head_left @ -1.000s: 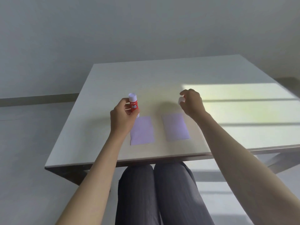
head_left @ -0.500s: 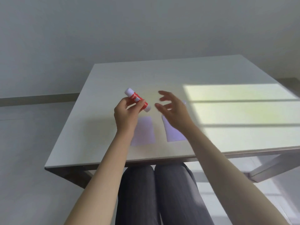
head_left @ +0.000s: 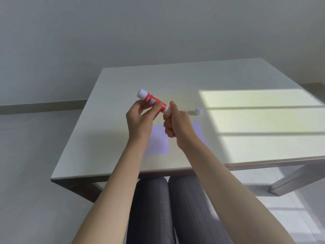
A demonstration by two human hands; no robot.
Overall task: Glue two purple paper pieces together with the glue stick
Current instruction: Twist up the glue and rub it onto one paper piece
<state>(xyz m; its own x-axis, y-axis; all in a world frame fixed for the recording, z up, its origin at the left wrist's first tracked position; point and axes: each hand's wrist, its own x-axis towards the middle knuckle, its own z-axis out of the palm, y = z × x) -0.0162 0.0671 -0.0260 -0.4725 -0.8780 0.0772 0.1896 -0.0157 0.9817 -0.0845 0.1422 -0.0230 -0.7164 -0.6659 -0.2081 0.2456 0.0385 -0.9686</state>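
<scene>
A red glue stick with white ends is held tilted above the table, its uncapped white tip pointing up and to the left. My left hand grips its red body. My right hand pinches its lower white end. Its white cap stands on the table to the right of my hands. Two pale purple paper pieces lie flat side by side below my hands: the left piece is partly covered by my left wrist, the right piece mostly hidden by my right hand and forearm.
The white table has a sunlit patch on its right side. Its near edge runs just above my knees in grey trousers. A table leg shows at the lower right.
My right hand set the cap on the table, came back left and closed on the glue stick's lower end. My left hand tilted the stick from upright to slanted.
</scene>
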